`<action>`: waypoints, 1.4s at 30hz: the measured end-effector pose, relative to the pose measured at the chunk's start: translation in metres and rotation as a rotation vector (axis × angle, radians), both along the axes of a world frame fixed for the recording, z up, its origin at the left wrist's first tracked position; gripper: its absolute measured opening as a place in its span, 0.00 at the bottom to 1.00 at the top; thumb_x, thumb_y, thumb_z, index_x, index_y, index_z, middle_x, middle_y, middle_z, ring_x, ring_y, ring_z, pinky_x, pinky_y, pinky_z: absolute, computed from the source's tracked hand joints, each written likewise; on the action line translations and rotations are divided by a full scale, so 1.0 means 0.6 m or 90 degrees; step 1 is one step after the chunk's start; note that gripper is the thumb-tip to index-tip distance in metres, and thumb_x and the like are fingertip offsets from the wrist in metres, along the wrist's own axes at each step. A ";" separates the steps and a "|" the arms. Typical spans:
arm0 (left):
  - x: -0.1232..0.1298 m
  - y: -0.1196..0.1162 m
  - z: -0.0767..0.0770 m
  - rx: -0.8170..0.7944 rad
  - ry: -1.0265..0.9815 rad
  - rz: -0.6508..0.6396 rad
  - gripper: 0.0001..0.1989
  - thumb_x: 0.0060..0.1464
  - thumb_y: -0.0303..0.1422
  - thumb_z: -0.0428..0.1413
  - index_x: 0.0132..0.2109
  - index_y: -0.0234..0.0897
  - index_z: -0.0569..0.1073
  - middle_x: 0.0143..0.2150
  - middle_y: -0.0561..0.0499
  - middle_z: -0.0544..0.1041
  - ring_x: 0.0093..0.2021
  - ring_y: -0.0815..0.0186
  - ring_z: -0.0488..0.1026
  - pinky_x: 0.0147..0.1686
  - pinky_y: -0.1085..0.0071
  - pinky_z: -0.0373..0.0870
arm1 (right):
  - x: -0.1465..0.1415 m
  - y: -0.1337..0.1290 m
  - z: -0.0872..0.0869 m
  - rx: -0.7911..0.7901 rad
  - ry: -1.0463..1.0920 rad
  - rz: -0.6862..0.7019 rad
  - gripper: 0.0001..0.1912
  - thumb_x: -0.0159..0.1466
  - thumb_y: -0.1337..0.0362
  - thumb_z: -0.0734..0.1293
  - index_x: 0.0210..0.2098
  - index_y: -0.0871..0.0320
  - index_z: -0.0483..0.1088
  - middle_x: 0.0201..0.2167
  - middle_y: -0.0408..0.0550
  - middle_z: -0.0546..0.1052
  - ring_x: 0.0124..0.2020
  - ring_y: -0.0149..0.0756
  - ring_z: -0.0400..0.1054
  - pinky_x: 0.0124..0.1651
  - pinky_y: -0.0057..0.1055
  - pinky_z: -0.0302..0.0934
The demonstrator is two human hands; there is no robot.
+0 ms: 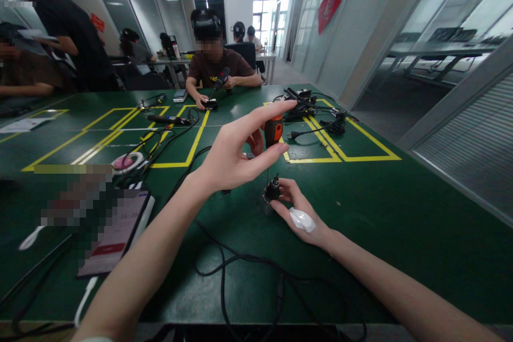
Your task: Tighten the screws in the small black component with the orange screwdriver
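My left hand is raised over the table around the orange and black handle of a screwdriver. Its index finger stretches over the handle top and the thumb lies beside the lower end, with the other fingers curled behind. The thin shaft points straight down to a small black cylindrical part with a narrow pin on top. Fingers of my right hand pinch that part near the tabletop; a white patch sits by the thumb base. Where the screwdriver tip meets the part is hard to make out.
Black cables loop across the green table. To the left lie a phone and a tape roll. A heap of black tools and cords is at far right. Across the table sits a person holding a power tool.
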State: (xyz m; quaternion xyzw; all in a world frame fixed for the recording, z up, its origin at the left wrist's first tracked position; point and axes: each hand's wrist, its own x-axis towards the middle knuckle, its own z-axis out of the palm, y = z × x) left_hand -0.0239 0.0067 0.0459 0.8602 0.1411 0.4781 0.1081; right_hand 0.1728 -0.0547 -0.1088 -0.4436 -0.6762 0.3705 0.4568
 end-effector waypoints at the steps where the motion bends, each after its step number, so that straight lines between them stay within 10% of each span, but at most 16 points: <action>1: -0.001 -0.001 0.001 -0.002 0.007 -0.006 0.24 0.65 0.36 0.58 0.66 0.46 0.68 0.59 0.49 0.78 0.34 0.70 0.76 0.32 0.72 0.78 | 0.000 0.000 0.000 -0.001 -0.001 -0.001 0.19 0.69 0.57 0.68 0.56 0.50 0.63 0.50 0.53 0.79 0.51 0.48 0.78 0.56 0.51 0.73; 42: 0.003 0.004 -0.002 0.004 -0.007 -0.002 0.24 0.64 0.32 0.59 0.65 0.45 0.69 0.61 0.48 0.76 0.31 0.74 0.75 0.30 0.75 0.78 | 0.001 0.000 0.001 0.007 0.000 -0.005 0.19 0.68 0.58 0.69 0.56 0.51 0.64 0.49 0.53 0.80 0.51 0.48 0.78 0.56 0.51 0.73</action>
